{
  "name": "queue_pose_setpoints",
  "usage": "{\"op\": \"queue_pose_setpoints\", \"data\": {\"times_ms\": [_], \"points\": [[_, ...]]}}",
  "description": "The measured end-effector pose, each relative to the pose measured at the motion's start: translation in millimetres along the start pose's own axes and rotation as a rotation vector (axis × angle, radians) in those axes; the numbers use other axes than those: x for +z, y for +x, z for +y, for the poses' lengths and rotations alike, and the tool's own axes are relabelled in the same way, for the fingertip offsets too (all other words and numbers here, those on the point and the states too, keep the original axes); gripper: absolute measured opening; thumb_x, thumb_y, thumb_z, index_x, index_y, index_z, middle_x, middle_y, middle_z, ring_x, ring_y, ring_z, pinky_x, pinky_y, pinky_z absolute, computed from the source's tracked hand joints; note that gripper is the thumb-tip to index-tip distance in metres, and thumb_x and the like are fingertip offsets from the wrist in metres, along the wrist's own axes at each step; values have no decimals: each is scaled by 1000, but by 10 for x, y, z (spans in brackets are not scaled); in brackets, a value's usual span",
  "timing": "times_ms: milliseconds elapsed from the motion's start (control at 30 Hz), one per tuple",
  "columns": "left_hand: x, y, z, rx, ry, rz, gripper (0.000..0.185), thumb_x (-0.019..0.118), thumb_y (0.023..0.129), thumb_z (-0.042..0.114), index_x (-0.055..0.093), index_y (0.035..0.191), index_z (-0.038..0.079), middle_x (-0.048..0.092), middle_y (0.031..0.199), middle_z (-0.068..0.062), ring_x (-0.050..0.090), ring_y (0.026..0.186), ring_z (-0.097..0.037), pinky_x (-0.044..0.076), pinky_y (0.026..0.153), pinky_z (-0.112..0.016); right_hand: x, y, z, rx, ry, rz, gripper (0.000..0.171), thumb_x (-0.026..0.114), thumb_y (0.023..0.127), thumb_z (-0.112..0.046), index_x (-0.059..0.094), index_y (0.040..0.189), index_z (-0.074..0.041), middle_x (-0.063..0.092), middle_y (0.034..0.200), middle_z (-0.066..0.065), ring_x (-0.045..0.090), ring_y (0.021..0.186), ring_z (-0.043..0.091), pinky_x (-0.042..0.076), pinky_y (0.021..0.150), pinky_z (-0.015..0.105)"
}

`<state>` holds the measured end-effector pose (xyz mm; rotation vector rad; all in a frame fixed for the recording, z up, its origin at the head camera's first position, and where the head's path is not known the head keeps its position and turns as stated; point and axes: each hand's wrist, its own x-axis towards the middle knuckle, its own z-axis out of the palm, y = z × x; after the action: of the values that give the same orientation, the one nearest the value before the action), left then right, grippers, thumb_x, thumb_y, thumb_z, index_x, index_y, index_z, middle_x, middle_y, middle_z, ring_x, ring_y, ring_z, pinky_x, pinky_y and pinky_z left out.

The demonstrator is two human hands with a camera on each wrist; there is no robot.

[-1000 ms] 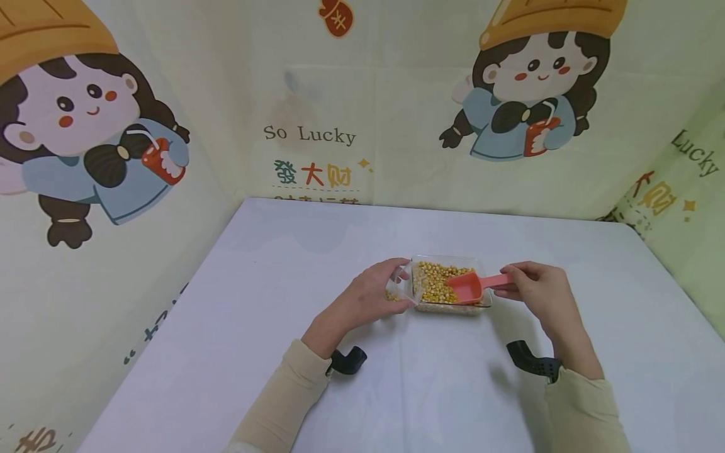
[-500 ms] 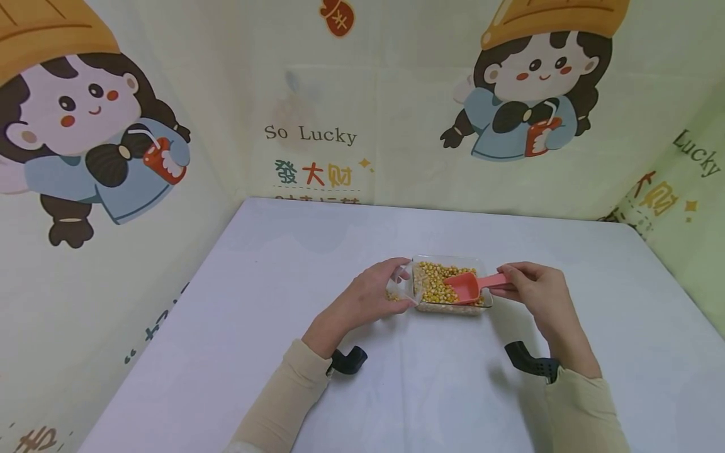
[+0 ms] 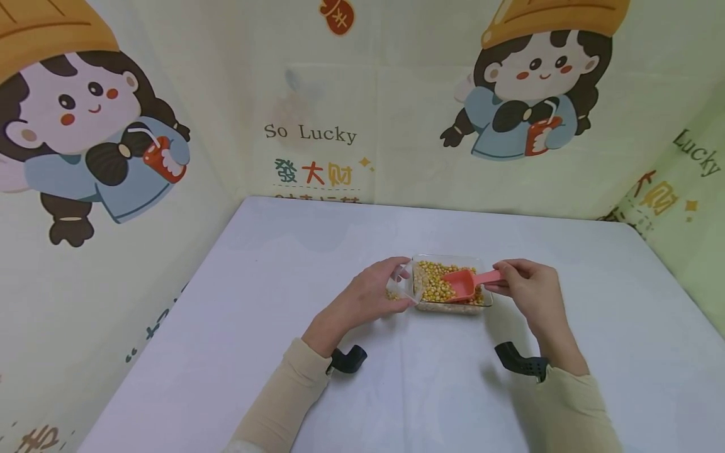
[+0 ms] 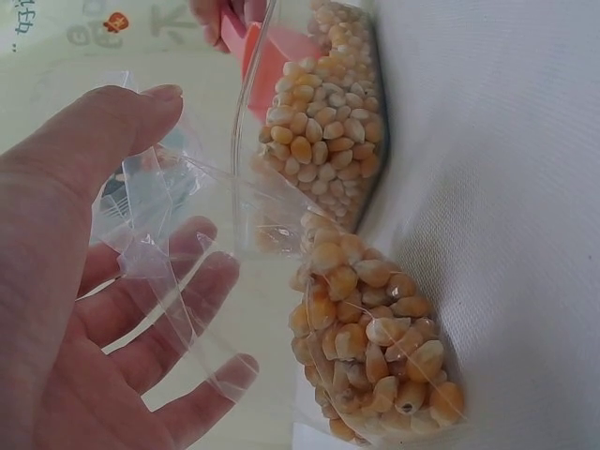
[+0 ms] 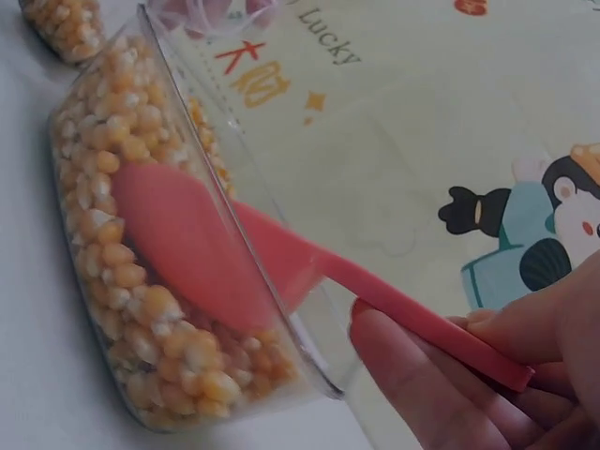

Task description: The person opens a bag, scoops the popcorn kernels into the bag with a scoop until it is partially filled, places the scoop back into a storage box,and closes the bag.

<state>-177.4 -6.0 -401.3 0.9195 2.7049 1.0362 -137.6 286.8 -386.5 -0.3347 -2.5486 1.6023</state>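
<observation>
My right hand pinches the handle of a pink scoop. The scoop's blade is sunk in corn kernels inside a clear glass container. Through the container wall, the right wrist view shows kernels around the blade. Just left of the container, my left hand curls round the spread mouth of a clear plastic bag, its fingers apart with film stretched across them. More corn kernels fill the bottom of this bag, which stands on the table against the container. How the fingertips grip the film is unclear.
A white table bears the container and bag. A printed cloth wall with cartoon figures rises behind it and on both sides. Each wrist wears a black mount, seen at the left mount and right mount.
My right hand and the pink scoop have shifted slightly left, the blade moving further into the corn. The left hand and the bag look still.
</observation>
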Motion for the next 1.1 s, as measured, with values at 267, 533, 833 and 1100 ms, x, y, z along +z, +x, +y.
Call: {"op": "queue_pose_setpoints", "data": {"times_ms": [267, 533, 833, 1100], "points": [[-6, -6, 16, 2, 1, -3, 74, 76, 86, 35, 41, 147, 14, 65, 126, 1, 58, 115, -16, 51, 98, -38, -16, 11, 18, 24, 91, -36, 47, 51, 103, -29, 55, 132, 8, 65, 110, 13, 74, 81, 6, 57, 76, 20], [-6, -2, 10, -1, -6, -5, 74, 76, 86, 35, 40, 148, 16, 64, 126, 3, 58, 116, -15, 51, 99, -38, 70, -1, -21, -3, 48, 23, 45, 50, 104, -29, 58, 129, 6, 64, 115, 21, 73, 78, 3, 57, 74, 19], [3, 0, 4, -1, -1, -13, 75, 77, 86, 34, 40, 148, 14, 65, 126, 2, 58, 116, -16, 51, 99, -37, 49, 28, 29, 13, 103, -26, 48, 50, 103, -30, 55, 131, 9, 65, 111, 16, 74, 80, 5, 56, 75, 20], [11, 14, -1, 9, -4, -9, 75, 77, 86, 33, 39, 148, 14, 65, 126, 1, 59, 115, -17, 51, 99, -38, 17, 38, 44, 4, 173, -24, 47, 51, 103, -27, 54, 131, 10, 66, 104, 6, 74, 80, 6, 57, 76, 21]]}}
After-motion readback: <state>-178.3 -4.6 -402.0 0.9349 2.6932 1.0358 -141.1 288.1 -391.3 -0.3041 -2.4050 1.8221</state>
